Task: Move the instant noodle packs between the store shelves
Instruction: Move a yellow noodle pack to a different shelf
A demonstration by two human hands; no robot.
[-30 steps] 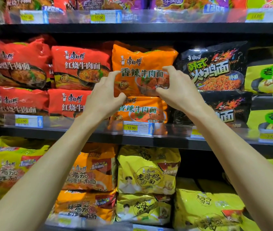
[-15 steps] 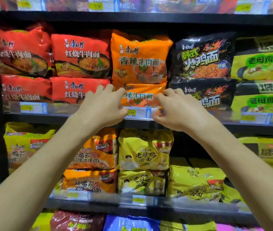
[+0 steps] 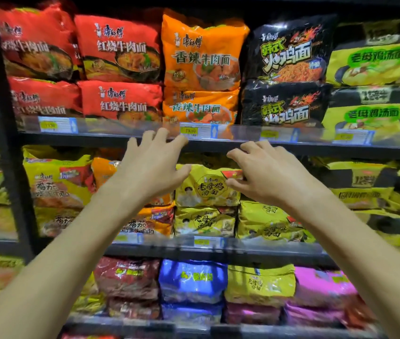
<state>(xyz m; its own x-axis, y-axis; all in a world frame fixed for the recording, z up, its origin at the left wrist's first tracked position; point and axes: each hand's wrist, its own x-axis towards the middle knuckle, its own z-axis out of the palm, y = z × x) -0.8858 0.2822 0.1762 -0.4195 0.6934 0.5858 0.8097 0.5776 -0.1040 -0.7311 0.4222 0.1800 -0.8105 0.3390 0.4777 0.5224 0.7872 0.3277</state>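
Note:
Two orange noodle packs are stacked on the upper shelf point(image 3: 243, 145), the top one point(image 3: 203, 51) above the lower one point(image 3: 200, 107). On the middle shelf point(image 3: 218, 250) a yellow noodle pack point(image 3: 207, 187) lies on another yellow pack point(image 3: 205, 221). My left hand point(image 3: 153, 167) hovers with fingers spread just left of the top yellow pack, in front of the upper shelf's edge. My right hand point(image 3: 265, 171) is spread over that pack's right end, fingertips near its corner. Neither hand holds anything.
Red packs point(image 3: 118, 48) sit left of the orange stack and black packs point(image 3: 289, 52) to its right. Yellow-orange tomato packs point(image 3: 59, 184) fill the middle shelf's left. Blue point(image 3: 191, 280), dark red and pink packs lie on the lowest shelf. A black upright point(image 3: 0, 118) stands at the left.
Both hands have come down from the orange packs on the upper shelf to the yellow pack on the middle shelf, fingers spreading. The view has tilted downward.

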